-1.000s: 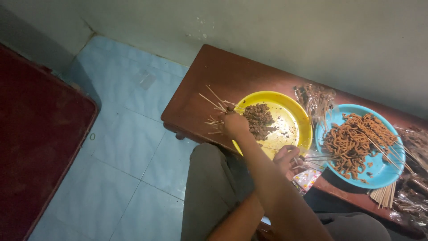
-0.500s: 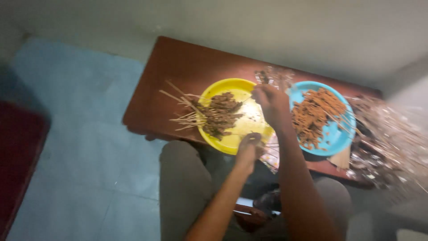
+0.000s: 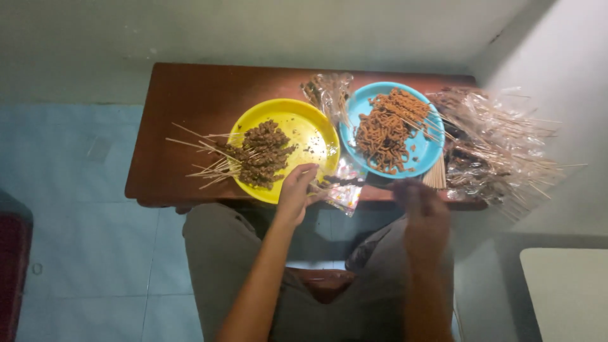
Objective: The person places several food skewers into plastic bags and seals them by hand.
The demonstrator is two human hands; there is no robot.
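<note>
**Skewers on two plates, my hands at the near edge**

Skewered meat (image 3: 259, 154) lies heaped on the yellow plate (image 3: 310, 126), dark brown pieces bunched at the plate's left half, with the bare stick ends fanning out leftward over the rim onto the brown desk (image 3: 183, 107). My left hand (image 3: 296, 190) rests at the near rim of that plate, fingers curled and pinching a small crinkled plastic wrapper (image 3: 345, 190); the wrapper is clear with patches of colour and hangs off the desk edge between the two plates. My right hand (image 3: 425, 218) is lower, just off the desk's front edge below the blue plate (image 3: 424, 155). It is blurred, so I cannot tell whether its fingers are spread or closed, nor whether it holds anything.

The blue plate sits just to the right of the yellow one, nearly touching it, and carries a pile of lighter, orange-brown skewered meat (image 3: 383, 130) with sticks pointing to the right. Between the two plates at the far side stands a clear plastic bag (image 3: 329, 92), crumpled. A short bundle of bare wooden sticks (image 3: 435, 178) lies at the blue plate's near right rim. Right of that, a large heap of clear plastic packaging (image 3: 494, 145) holds more dark skewers, sticks jutting toward the wall. My grey-trousered legs (image 3: 221, 259) are under the desk, over pale blue floor tiles (image 3: 82, 240).
</note>
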